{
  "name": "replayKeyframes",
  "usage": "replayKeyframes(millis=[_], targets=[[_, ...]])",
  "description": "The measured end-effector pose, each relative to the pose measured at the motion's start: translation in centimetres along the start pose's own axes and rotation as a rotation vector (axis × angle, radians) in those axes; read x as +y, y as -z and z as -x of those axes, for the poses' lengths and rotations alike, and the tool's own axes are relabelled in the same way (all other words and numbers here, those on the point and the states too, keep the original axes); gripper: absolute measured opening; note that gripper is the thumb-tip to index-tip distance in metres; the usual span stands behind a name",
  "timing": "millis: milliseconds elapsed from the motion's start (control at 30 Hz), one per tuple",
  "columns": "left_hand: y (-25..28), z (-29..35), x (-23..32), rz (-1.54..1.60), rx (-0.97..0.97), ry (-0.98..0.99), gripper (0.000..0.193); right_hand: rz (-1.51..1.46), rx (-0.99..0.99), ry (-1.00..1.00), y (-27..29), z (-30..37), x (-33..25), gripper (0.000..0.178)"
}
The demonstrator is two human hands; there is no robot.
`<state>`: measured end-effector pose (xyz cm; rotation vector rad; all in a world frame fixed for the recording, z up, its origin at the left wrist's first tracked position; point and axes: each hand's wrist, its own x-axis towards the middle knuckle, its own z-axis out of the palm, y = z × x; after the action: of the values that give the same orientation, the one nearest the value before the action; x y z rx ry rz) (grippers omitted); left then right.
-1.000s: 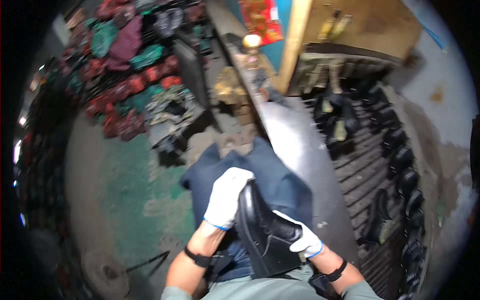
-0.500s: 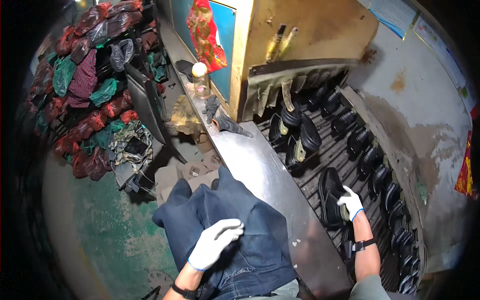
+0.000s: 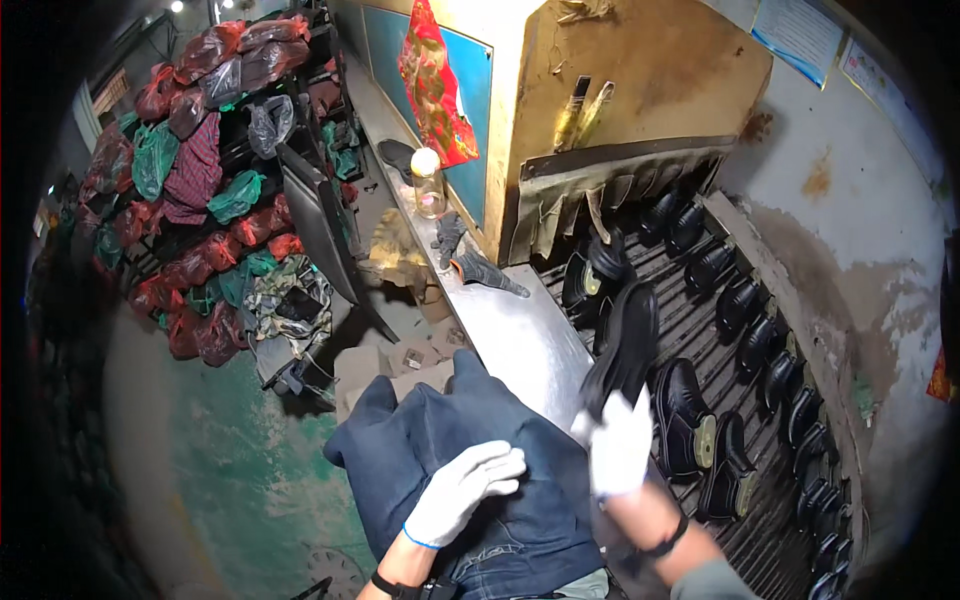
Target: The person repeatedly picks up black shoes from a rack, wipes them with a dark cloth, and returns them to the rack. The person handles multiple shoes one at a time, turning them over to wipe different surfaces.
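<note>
My right hand [image 3: 620, 448], in a white glove and blurred by motion, grips the near end of a black shoe [image 3: 622, 340] above the edge of the metal ledge. My left hand [image 3: 466, 492], gloved too, hovers over my lap with fingers stretched out and nothing in it. Just right of my right hand, a black shoe [image 3: 682, 415] lies on the dark slatted bed [image 3: 660, 345], with another black shoe [image 3: 730, 468] beside it. Farther back, a black shoe [image 3: 580, 285] stands near the hanging flap.
A metal ledge [image 3: 530, 330] runs beside my knees, bearing a dark glove [image 3: 490, 272] and a clear jar [image 3: 428, 185]. Several black shoes [image 3: 740, 315] line the bed's right side. A cabinet with a flap [image 3: 550, 195] stands ahead; bagged items [image 3: 195, 250] fill a rack at left.
My right hand has moved left, off the shoe on the slatted bed, and now has a black shoe in its grip. My left hand stays over my lap. The whole view has shifted slightly.
</note>
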<state>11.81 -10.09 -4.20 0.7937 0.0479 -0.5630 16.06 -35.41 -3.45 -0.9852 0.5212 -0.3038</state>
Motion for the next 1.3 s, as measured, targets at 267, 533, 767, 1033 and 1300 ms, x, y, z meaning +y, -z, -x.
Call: replayKeyframes(millis=[267,533,767,1033,1300], targets=[[1.7,1.3,-2.3,0.080,0.257,0.070,0.063,0.690,-0.170,0.448,7.8,-0.1,3.1,0.070],[3.9,7.4,-3.5,-0.383,0.361,-0.132,0.071,1.682,0.027,0.328,-0.8,-28.8,-2.2,0.076],[1.9,8.7,2.6,-0.660,0.474,-0.348,0.069,1.011,0.036,0.853,0.9,-17.6,3.9,0.071],[3.2,5.3,5.2,-0.852,0.184,-0.219,0.046,1.655,-0.637,0.836,8.3,-6.9,7.5,0.088],[2.6,4.6,3.7,0.042,0.055,-0.209,0.085,0.552,0.033,0.118,14.1,-26.5,4.7,0.120]])
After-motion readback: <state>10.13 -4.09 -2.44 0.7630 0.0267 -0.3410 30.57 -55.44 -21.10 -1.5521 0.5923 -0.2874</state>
